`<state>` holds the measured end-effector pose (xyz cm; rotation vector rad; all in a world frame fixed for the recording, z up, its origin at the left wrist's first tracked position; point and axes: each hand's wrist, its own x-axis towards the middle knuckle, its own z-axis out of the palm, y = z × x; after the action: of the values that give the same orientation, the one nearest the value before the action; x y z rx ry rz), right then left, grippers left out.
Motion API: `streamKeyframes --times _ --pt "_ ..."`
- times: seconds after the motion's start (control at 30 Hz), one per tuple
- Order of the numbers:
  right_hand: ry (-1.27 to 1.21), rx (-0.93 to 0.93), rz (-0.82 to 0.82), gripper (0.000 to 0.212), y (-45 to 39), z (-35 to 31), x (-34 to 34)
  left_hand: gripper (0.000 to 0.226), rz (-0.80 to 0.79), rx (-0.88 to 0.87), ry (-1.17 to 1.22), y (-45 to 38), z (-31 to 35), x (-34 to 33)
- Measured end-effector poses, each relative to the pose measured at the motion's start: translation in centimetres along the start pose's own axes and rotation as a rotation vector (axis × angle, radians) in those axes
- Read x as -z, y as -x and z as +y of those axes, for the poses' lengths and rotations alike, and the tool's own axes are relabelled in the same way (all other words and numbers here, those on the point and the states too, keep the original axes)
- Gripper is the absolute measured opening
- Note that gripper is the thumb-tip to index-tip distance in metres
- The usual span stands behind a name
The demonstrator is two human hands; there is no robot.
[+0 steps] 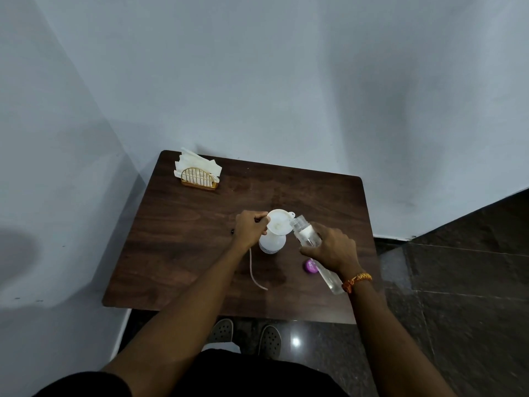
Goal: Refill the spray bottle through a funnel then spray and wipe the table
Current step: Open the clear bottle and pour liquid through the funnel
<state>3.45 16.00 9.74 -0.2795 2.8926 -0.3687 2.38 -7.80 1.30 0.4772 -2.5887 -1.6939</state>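
A dark brown wood-grain worktop [183, 253] is seen from above, set into a corner of pale grey walls. Near its middle a white translucent spray bottle body [272, 244] stands upright, without its spray head. A white plastic funnel [279, 222] is seated in the bottle's neck, its small tab pointing toward the far right. The rim of the funnel is pinched on its left side by the left hand [249, 229], the fingers [262, 216] being curled narrowly around the edge. A clear plastic water bottle [310, 239], uncapped, is held in the right hand [333, 249]; the fingers are wrapped around its middle, and the bottle is tilted with its open mouth touching the right rim of the funnel and its base raised toward the person. Clear liquid is visible inside it. An orange thread band [356, 280] is worn on the right wrist. A small purple round cap [310, 266] lies on the worktop just beside the right hand, on the near side. A thin pale dip tube [254, 272] lies curved on the worktop below the left hand. At the far left corner a gold wire napkin holder [199, 179] with white paper napkins [197, 163] is placed, well apart from the bottles.
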Motion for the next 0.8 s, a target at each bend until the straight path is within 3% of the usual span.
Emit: streamKeyframes --times 0.8 --pt "-0.021 0.011 -0.013 0.064 -0.47 -0.08 0.26 0.028 -0.018 0.008 0.008 -0.01 0.43 0.13"
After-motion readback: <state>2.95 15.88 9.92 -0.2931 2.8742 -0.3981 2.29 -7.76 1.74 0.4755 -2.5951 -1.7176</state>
